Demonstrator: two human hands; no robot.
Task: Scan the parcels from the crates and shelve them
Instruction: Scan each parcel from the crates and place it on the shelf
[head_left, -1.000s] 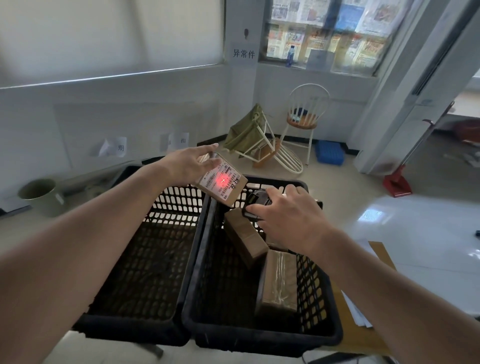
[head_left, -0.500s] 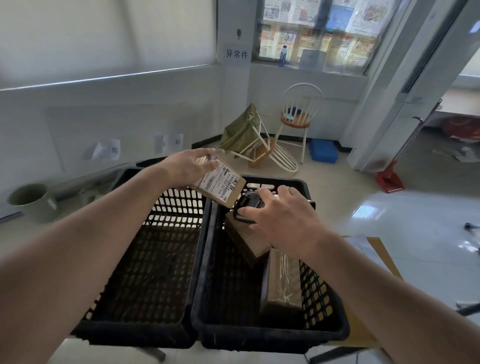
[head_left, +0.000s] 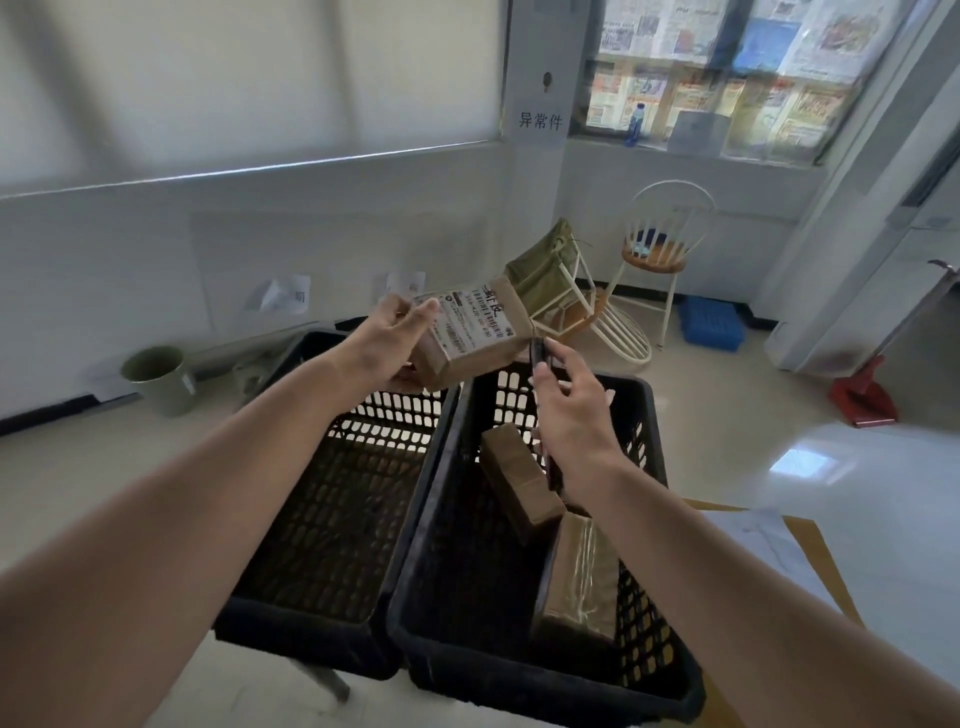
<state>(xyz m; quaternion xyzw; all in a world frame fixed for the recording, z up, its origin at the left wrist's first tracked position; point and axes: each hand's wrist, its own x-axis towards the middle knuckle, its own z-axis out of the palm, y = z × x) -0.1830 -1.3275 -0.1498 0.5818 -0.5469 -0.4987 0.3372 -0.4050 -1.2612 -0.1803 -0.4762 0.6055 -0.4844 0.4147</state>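
Note:
My left hand (head_left: 387, 345) holds a small brown parcel (head_left: 475, 332) with a white printed label, lifted above the gap between two black crates. My right hand (head_left: 571, 410) grips a black handheld scanner (head_left: 539, 358), seen edge-on just right of the parcel. The left crate (head_left: 332, 519) shows only its mesh floor. Inside the right crate (head_left: 457, 519) lie two brown parcels: one tilted (head_left: 519, 480) near the middle, and one taped parcel (head_left: 582, 571) leaning against the right wall.
The crates rest on a stand over a pale floor. A green bucket (head_left: 156, 376) stands by the left wall. A tipped white chair (head_left: 571, 306) and an upright one (head_left: 657, 249) are behind. Papers on a brown board (head_left: 769, 545) lie to the right.
The red scan light on the label has gone out. My left hand has raised and turned the parcel. My right hand has turned the scanner edge-on.

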